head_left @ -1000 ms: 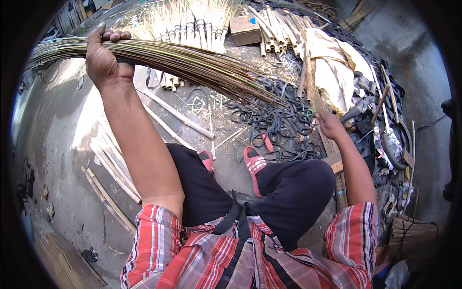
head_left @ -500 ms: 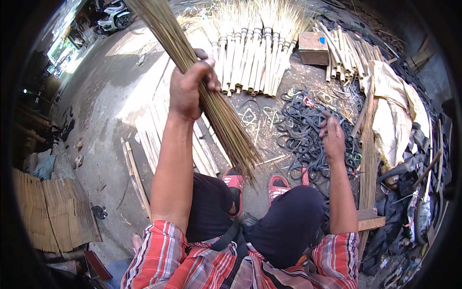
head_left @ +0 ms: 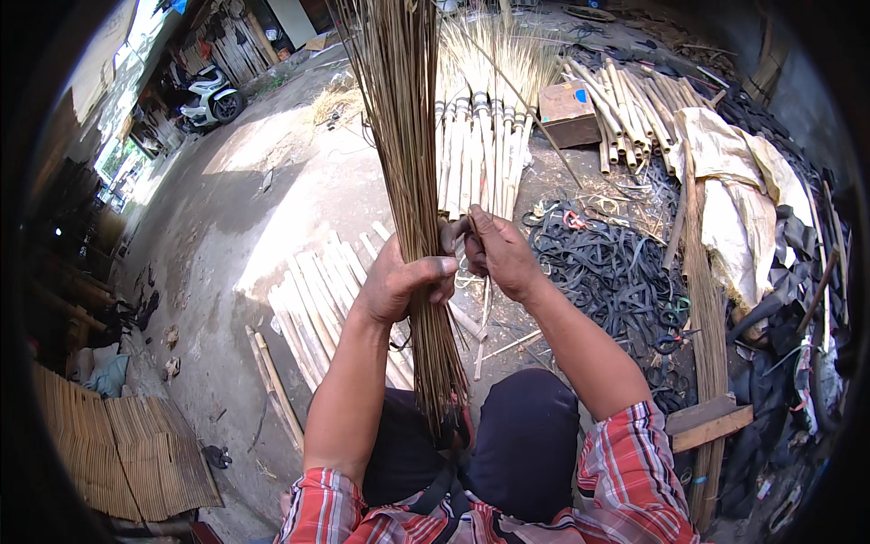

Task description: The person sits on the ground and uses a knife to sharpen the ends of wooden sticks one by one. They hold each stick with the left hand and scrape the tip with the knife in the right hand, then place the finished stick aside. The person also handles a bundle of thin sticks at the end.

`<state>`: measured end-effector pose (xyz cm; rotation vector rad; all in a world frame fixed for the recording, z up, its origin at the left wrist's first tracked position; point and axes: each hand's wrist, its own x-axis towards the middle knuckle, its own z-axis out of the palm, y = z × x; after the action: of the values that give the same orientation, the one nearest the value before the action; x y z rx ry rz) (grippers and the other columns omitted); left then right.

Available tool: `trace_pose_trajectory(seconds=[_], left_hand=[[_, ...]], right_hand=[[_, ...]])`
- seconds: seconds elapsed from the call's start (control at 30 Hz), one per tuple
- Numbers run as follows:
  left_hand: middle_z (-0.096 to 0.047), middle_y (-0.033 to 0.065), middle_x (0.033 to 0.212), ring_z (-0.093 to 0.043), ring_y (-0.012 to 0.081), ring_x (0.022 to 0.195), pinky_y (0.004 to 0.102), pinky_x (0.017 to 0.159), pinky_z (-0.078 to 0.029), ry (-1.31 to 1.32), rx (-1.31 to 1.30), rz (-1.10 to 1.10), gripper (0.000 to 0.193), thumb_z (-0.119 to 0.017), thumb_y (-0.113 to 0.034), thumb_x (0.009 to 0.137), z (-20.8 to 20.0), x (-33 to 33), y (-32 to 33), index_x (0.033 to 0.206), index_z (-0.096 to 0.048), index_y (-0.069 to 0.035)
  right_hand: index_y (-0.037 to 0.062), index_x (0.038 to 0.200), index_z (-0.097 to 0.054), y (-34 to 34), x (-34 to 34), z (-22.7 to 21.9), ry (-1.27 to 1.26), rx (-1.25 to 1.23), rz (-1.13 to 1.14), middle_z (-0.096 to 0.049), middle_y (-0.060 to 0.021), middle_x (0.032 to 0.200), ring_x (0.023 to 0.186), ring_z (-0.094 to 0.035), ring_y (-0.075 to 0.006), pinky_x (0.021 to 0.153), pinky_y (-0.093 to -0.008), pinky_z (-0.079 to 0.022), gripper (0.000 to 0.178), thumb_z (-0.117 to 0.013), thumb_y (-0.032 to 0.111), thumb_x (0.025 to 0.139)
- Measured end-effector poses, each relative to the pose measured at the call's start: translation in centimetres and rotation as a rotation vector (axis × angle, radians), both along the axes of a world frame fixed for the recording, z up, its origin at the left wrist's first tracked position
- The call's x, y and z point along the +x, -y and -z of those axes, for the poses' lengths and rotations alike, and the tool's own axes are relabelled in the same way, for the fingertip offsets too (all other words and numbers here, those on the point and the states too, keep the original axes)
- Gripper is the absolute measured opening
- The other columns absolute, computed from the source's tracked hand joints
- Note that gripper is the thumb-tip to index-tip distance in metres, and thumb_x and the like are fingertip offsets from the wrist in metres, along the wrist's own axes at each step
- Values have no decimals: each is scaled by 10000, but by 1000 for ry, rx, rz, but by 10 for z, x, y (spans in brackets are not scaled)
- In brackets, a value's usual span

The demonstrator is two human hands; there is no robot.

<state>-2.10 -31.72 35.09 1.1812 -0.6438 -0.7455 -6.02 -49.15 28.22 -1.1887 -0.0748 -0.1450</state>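
A bundle of long thin brown sticks (head_left: 403,136) stands nearly upright before me, its cut lower end above my knees. My left hand (head_left: 394,283) is wrapped round its lower part, thumb across the front. Right beside it, my right hand (head_left: 507,258) is closed in a pinch against the bundle's right side. Whatever its fingers hold is too small and hidden to make out. Beyond the bundle lie several finished-looking stick brooms (head_left: 476,154) with pale handles, partly covered by it.
A tangled heap of black rubber strips (head_left: 616,272) lies to the right. Pale poles (head_left: 308,308) rest on the ground at left. Farther back are a cardboard box (head_left: 568,113) and stacked poles (head_left: 634,109). A wooden block (head_left: 711,422) sits by my right elbow, near long loose sticks (head_left: 702,299).
The bundle has swung from a slant to nearly upright and moved right. My right hand has come from over the black strips to the bundle, its fingers now pinched.
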Motion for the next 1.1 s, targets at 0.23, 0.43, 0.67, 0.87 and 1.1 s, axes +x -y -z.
trace_pose_trajectory(seconds=[0.23, 0.43, 0.67, 0.87, 1.1], left_hand=[[-568, 29, 695, -553, 126, 521, 280, 497, -458, -15, 28, -74, 289, -750, -110, 842, 13, 5, 10, 1047, -566, -24], [-658, 73, 804, -570, 106, 567, 254, 525, -486, -13, 55, -146, 315, -727, -148, 890, 15, 3, 24, 1130, -584, -1], [-691, 192, 1224, -562, 95, 641, 241, 567, -504, 19, 22, -233, 644, -635, -186, 946, 18, 3, 37, 1498, -376, 22], [-680, 97, 910, -595, 104, 655, 250, 557, -505, -9, -105, -399, 441, -670, -164, 942, 12, 14, 20, 1318, -508, 0], [-606, 34, 759, -603, 126, 632, 279, 578, -499, 171, -16, -545, 341, -683, -127, 924, 9, 14, 18, 1228, -566, -27]], right_hand=[[49, 1005, -611, 70, -30, -30, 368, 287, 729, -384, 50, 709, 602, -345, -48, 555, -233, -340, 442, -461, 456, 1091], [59, 1353, -534, 100, -72, -87, 812, 289, 1048, -524, -12, 968, 942, -590, -170, 1051, -486, -507, 490, -524, 445, 1051], [113, 1368, -504, 31, -98, -46, 713, 415, 536, -590, -63, 1067, 1123, -626, -286, 1109, -549, -460, 442, -482, 433, 1063], [27, 1457, -443, 32, -123, -16, 324, 327, 616, -575, -90, 1207, 1137, -609, -259, 1018, -470, -500, 521, -458, 392, 1086], [13, 1515, -446, 90, -115, -79, 224, -315, 896, -630, -68, 1228, 941, -556, -77, 798, -213, -463, 502, -420, 321, 1119]])
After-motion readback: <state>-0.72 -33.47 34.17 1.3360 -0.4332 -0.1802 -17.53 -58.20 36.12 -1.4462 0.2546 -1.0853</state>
